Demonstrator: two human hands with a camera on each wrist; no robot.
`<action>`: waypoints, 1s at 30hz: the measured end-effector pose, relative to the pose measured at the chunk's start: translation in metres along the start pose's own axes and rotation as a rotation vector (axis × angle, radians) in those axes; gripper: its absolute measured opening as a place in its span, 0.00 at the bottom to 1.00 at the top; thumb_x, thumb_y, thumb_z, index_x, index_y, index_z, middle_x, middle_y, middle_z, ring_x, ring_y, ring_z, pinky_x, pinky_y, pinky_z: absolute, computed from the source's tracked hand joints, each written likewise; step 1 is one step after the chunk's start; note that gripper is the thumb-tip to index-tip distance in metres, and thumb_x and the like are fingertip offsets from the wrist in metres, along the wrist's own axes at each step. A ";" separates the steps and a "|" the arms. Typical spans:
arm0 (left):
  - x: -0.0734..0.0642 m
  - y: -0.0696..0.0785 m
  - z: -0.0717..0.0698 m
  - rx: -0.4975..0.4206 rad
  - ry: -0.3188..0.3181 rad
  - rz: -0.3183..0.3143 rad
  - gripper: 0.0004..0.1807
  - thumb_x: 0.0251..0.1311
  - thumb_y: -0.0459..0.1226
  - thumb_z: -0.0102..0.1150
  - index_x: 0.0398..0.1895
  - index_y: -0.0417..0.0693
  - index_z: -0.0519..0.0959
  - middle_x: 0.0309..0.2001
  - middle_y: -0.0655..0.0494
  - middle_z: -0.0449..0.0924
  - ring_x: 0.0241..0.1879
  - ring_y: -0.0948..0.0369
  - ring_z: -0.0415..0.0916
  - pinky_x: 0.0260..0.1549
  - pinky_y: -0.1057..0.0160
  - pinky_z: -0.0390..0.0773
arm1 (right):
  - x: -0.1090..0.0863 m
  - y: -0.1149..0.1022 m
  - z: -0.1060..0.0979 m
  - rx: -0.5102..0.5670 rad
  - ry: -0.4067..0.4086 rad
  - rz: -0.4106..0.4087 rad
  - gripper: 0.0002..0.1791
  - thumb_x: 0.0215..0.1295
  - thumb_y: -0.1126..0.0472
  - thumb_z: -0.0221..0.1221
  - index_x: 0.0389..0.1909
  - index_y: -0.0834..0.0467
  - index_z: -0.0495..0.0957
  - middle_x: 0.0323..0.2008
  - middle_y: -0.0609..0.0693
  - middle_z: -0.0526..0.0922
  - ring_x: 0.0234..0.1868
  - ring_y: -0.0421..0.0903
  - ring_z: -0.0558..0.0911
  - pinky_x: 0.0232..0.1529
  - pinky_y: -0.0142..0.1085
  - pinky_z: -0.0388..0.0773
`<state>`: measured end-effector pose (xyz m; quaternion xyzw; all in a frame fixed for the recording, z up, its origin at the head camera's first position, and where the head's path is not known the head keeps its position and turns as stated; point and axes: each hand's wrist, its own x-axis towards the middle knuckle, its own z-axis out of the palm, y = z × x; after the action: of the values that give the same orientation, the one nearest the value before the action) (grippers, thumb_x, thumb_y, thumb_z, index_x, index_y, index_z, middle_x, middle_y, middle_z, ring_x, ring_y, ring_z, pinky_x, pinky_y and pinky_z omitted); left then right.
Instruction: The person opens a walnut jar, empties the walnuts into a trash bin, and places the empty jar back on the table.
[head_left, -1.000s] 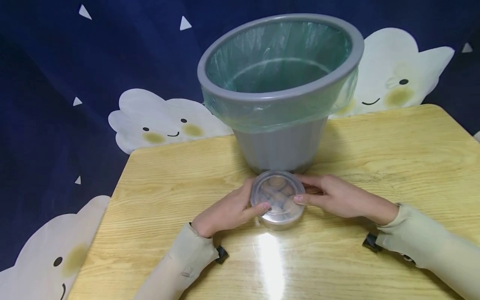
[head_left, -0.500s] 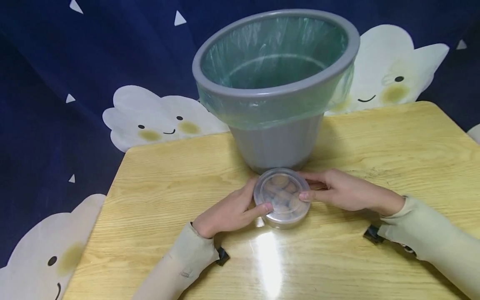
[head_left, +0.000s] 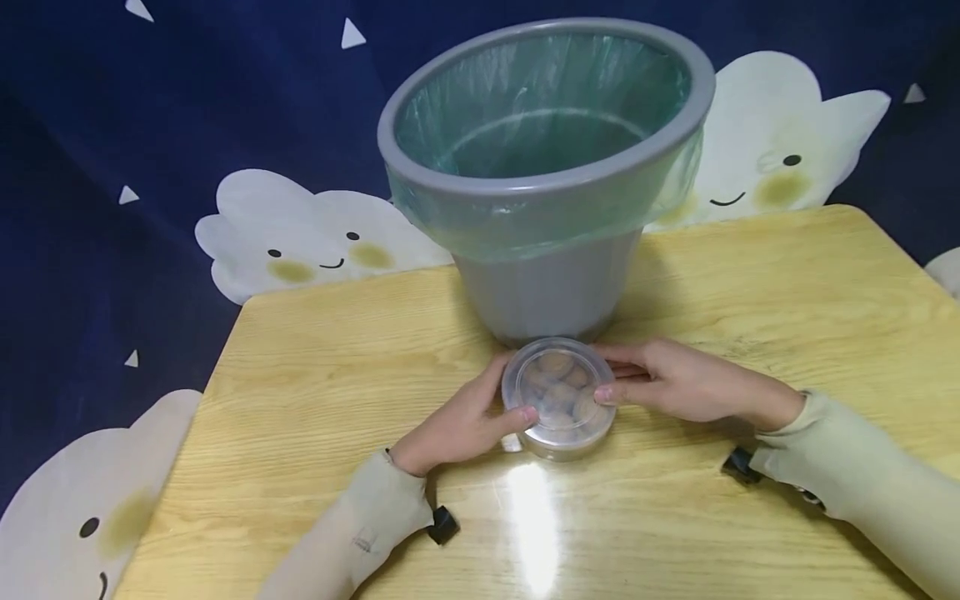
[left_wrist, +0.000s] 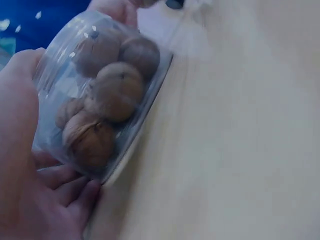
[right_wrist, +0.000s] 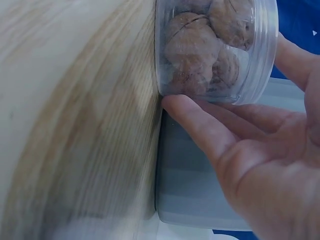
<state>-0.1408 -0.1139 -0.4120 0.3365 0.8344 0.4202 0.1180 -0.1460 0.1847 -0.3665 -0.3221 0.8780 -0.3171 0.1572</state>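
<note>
A round clear plastic jar (head_left: 558,433) with a clear lid stands on the wooden table, directly in front of a bin. Several brown walnuts (left_wrist: 119,92) show through its wall in both wrist views. My left hand (head_left: 459,423) grips the jar's left side, its thumb over the lid's edge and the other fingers around the wall. From the right, my right hand (head_left: 686,382) holds the opposite side, with the thumb on the lid's rim. In the right wrist view, a fingertip (right_wrist: 180,105) sits low against the jar, right at the table surface.
The grey bin (head_left: 547,292), lined with a thin green bag (head_left: 540,237), stands upright just behind the jar. A dark blue curtain with white clouds (head_left: 322,225) hangs past the table's (head_left: 360,350) far edge.
The head view has shifted slightly. The jar sits a little further right relative to the bin, and both hands keep their hold on it.
</note>
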 end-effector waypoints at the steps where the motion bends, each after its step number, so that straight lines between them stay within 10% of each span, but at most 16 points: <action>1: 0.001 0.000 0.002 -0.024 0.005 -0.006 0.37 0.66 0.50 0.56 0.74 0.62 0.51 0.70 0.60 0.65 0.68 0.64 0.66 0.69 0.58 0.69 | -0.001 0.000 0.000 -0.009 0.005 -0.001 0.29 0.69 0.40 0.53 0.67 0.45 0.69 0.57 0.39 0.82 0.51 0.32 0.81 0.56 0.35 0.80; 9: -0.004 -0.003 0.007 -0.115 0.052 -0.044 0.36 0.65 0.51 0.58 0.72 0.66 0.55 0.68 0.62 0.68 0.67 0.62 0.69 0.68 0.56 0.71 | -0.001 0.001 0.002 0.001 0.011 -0.011 0.29 0.69 0.40 0.53 0.68 0.44 0.67 0.58 0.39 0.81 0.54 0.35 0.81 0.58 0.36 0.80; 18: -0.005 -0.009 0.003 -0.068 0.042 0.017 0.74 0.25 0.78 0.60 0.78 0.63 0.39 0.77 0.61 0.54 0.76 0.60 0.53 0.77 0.51 0.54 | 0.000 0.001 0.003 -0.004 0.045 0.001 0.30 0.66 0.39 0.55 0.65 0.46 0.70 0.58 0.40 0.81 0.57 0.39 0.81 0.59 0.38 0.80; 30: -0.002 0.023 0.001 -0.131 0.034 0.028 0.72 0.24 0.39 0.87 0.76 0.66 0.49 0.73 0.73 0.56 0.74 0.70 0.54 0.77 0.56 0.54 | -0.001 -0.010 0.005 0.038 0.141 -0.009 0.36 0.62 0.39 0.60 0.67 0.48 0.66 0.61 0.45 0.77 0.59 0.43 0.81 0.57 0.36 0.82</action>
<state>-0.1282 -0.1054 -0.3951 0.3323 0.8023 0.4812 0.1199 -0.1378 0.1770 -0.3635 -0.2999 0.8792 -0.3565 0.0996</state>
